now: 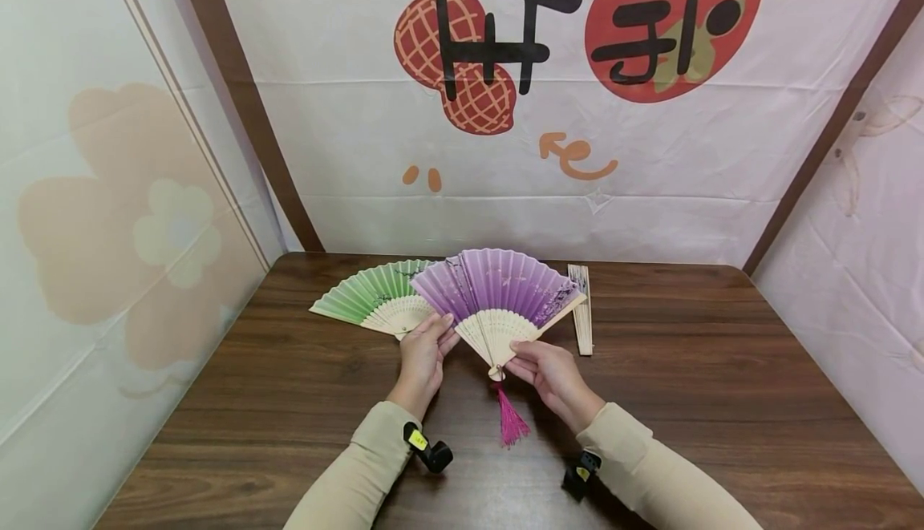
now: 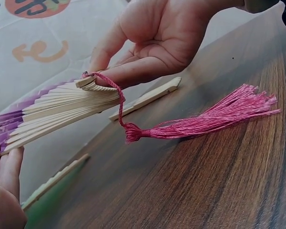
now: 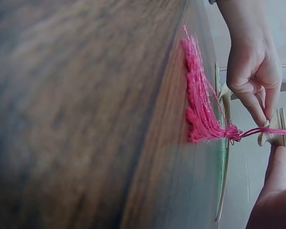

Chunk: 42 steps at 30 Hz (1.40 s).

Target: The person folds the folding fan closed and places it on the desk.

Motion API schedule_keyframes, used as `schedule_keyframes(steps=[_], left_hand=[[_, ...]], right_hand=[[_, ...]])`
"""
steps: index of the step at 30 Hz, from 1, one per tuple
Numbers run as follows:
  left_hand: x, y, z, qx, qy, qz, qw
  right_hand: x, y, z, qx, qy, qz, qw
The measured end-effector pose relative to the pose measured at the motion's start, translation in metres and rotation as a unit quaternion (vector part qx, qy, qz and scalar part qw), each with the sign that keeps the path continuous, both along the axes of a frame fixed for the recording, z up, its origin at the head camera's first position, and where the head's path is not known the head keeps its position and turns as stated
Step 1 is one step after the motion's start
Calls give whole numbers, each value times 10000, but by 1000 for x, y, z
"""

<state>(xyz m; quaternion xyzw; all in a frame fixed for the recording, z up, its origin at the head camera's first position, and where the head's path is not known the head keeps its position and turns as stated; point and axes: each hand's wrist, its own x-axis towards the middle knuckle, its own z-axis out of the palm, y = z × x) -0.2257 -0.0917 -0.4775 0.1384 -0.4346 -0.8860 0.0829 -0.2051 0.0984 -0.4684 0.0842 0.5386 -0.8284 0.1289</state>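
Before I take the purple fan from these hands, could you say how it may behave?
The purple fan will probably feel light, since its ribs look thin. The pleated leaf may fold along its creases rather than stay stiff. The pink tassel will likely swing freely, because it seems joined to the fan only by a cord.

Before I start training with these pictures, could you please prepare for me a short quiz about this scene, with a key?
1. Which hand holds the spread purple fabric fan close to its pivot?
2. True or false: in the head view, the narrow closed fan with pale ribs lies to the right of the spread green fabric fan.
3. What hangs from the purple fan? A) a gold bell; B) a pink thread tassel; C) a blue ribbon.

Key: 1. The right hand. 2. True. 3. B.
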Motion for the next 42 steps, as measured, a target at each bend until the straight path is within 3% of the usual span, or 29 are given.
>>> schedule_keyframes(steps=[42], left_hand=[[0, 1, -5, -329, 113, -389, 9986]], right_hand=[[0, -2, -4, 219, -95, 126, 9996]])
